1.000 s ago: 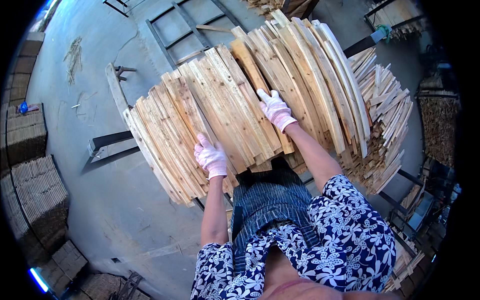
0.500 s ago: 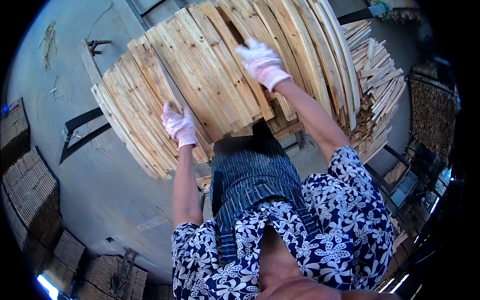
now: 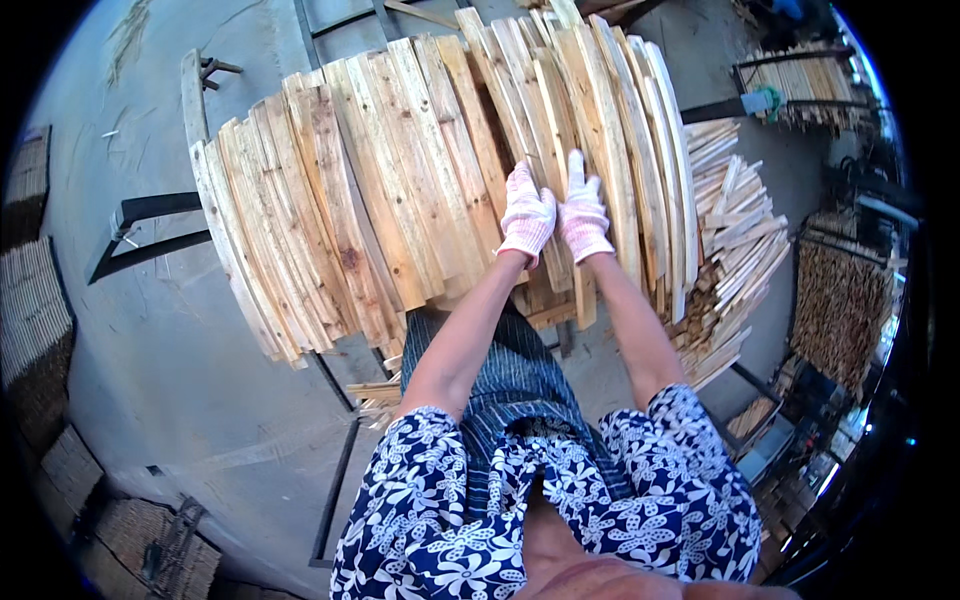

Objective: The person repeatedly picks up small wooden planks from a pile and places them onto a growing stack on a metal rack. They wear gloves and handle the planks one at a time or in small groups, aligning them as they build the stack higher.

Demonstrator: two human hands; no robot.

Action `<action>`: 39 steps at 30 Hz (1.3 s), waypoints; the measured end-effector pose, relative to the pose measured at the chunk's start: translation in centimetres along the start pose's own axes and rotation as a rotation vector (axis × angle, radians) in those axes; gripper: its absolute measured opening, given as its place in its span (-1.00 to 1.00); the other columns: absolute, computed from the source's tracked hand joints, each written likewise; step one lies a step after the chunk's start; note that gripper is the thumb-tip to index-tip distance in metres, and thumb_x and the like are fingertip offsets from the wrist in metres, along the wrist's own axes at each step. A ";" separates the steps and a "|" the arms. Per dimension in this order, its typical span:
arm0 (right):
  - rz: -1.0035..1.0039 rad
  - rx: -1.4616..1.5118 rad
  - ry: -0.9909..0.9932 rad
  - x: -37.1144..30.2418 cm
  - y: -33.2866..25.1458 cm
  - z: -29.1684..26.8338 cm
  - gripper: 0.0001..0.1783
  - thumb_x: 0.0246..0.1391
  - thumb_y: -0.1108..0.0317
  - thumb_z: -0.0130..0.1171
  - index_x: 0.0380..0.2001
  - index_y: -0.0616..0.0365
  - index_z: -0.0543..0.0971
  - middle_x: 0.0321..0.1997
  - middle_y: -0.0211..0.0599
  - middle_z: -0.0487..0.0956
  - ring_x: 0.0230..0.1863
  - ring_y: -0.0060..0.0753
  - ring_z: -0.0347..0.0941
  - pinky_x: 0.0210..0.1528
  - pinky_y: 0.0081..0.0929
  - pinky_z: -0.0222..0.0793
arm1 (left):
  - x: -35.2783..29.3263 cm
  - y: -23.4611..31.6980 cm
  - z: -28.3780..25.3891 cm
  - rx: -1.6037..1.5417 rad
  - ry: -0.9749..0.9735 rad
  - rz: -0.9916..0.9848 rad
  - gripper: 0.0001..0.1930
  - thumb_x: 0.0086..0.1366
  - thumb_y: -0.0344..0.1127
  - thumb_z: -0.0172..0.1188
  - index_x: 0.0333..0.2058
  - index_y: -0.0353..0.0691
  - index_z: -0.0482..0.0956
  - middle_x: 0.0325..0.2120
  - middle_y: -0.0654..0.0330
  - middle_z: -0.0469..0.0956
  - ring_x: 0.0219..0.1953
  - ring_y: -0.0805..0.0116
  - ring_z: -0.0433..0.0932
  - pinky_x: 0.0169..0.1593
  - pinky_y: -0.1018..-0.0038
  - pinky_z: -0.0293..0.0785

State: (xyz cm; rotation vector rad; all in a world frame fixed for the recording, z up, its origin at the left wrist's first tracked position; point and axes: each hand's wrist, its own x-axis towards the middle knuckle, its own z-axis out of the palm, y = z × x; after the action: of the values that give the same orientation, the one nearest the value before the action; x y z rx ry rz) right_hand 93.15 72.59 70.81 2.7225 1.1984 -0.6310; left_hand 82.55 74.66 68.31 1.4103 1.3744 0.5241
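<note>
Many long, pale wooden planks [image 3: 390,150] lie side by side in a broad, fanned layer in front of me. Both my hands wear white-and-pink knit gloves and rest close together on the right half of the layer. My left hand [image 3: 528,213] lies on the planks, fingers stretched forward beside a dark gap. Just right of it, my right hand [image 3: 583,212] has its fingers apart over the boards, the index pointing forward. A narrow wooden strip [image 3: 553,105] runs between and under the hands; its near end sticks out below the right wrist.
A heap of loose wood strips [image 3: 735,230] lies to the right of the layer. Black metal bars [image 3: 150,235] stick out at the left, and another bar [image 3: 715,108] at the right. Stacked wood bundles [image 3: 35,310] stand on the grey floor [image 3: 220,410] at far left.
My left hand has left the left-hand planks and moved right, beside my right hand. The right hand has come nearer to me. A narrow strip now sticks out towards me.
</note>
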 end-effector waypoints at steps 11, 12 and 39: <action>-0.255 1.185 -0.302 0.1 5.4 -4.1 -0.12 0.08 0.34 0.38 0.43 0.19 0.23 0.32 -0.22 0.42 0.29 -0.41 0.35 0.33 -0.41 0.28 | 4.2 2.3 3.6 -0.095 0.003 -0.568 -0.01 0.25 0.05 0.28 0.43 -0.35 -0.06 0.31 -0.37 0.22 0.30 -0.29 0.34 0.32 0.12 0.35; -0.295 1.325 -0.379 -0.3 5.8 -4.9 -0.14 0.09 0.35 0.36 0.43 0.17 0.25 0.29 -0.26 0.44 0.27 -0.46 0.35 0.30 -0.44 0.30 | 4.1 2.8 3.5 -0.100 0.011 -0.528 -0.01 0.23 0.03 0.31 0.41 -0.36 -0.05 0.30 -0.37 0.24 0.29 -0.28 0.34 0.31 0.11 0.36; -0.373 0.486 -0.162 -6.3 -10.5 7.0 -0.13 0.09 0.18 0.32 0.44 -0.21 0.19 0.30 0.23 0.29 0.31 0.30 0.28 0.32 -0.07 0.28 | -4.9 -9.2 -17.5 -0.068 0.320 -0.359 -0.08 0.07 -0.20 0.45 0.31 -0.35 0.11 0.10 -0.14 0.45 0.06 0.03 0.52 0.16 0.26 0.44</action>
State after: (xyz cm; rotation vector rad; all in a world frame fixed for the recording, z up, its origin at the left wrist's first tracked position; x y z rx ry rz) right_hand 79.38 73.73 67.79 2.7380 1.7154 -1.3157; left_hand 62.17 74.68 68.26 1.0204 1.8029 0.5674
